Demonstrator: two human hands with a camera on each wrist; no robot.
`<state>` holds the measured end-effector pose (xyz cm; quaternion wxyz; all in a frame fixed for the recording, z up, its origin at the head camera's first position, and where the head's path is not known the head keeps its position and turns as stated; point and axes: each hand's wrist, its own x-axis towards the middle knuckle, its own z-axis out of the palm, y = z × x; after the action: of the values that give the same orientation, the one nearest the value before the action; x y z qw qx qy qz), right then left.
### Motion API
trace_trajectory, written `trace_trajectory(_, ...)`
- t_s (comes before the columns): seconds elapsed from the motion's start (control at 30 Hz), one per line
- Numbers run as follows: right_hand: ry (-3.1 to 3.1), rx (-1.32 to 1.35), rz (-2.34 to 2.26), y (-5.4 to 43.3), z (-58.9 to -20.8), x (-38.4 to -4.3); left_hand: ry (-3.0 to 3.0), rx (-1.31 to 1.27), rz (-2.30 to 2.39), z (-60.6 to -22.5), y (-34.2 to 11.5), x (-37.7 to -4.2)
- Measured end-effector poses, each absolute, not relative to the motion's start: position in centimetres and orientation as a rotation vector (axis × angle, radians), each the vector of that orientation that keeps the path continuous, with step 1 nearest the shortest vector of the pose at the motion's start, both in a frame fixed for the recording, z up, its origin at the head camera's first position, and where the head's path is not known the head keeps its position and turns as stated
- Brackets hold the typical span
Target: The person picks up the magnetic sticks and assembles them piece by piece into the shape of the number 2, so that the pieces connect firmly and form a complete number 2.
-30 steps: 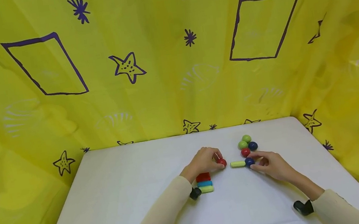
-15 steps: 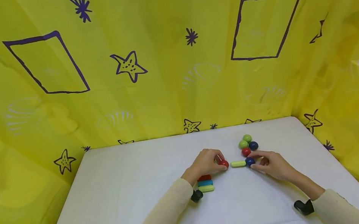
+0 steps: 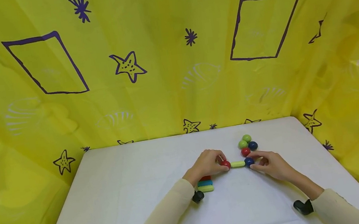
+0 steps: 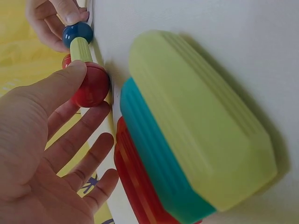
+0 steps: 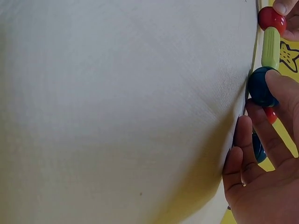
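Observation:
Between thumb and fingers, my left hand (image 3: 208, 162) pinches a red ball (image 4: 92, 85). My right hand (image 3: 271, 165) pinches a dark blue ball (image 5: 262, 87) in the same way. A light green ridged rod (image 3: 237, 164) spans the space between the two balls, its ends meeting both, so the three pieces form one straight line low over the table. Beneath my left wrist lie more rods side by side: a light green rod (image 4: 201, 121), a blue rod (image 4: 152, 144) and a red rod (image 4: 135, 172), the red one partly covered by the hand in the head view.
Just beyond my right hand sits a cluster of loose balls: a red ball (image 3: 245, 152), a dark blue ball (image 3: 252, 145) and two green balls, one a green ball (image 3: 246, 138) at the back. The white table (image 3: 134, 179) meets a yellow patterned curtain (image 3: 164, 102) behind.
My left hand has moved slightly right with the red ball, closing the gap to the light green rod's left end. My right hand has stayed in place on the dark blue ball.

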<state>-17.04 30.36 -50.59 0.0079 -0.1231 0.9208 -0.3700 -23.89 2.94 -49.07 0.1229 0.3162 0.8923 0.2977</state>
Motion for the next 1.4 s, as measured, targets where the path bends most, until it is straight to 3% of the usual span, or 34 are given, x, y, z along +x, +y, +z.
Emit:
trace_trajectory(0.77, 2.949, -0.458, -1.132, 26.3, -50.7, -17.3, 2.593, 0.841, 0.911, -48.7, -0.4, -24.9)
trace_trajectory(1.4, 3.013, -0.433, -1.106, 21.1, -50.4, -20.3, 2.681, 0.787, 1.025, -49.6, -4.8, -26.1)
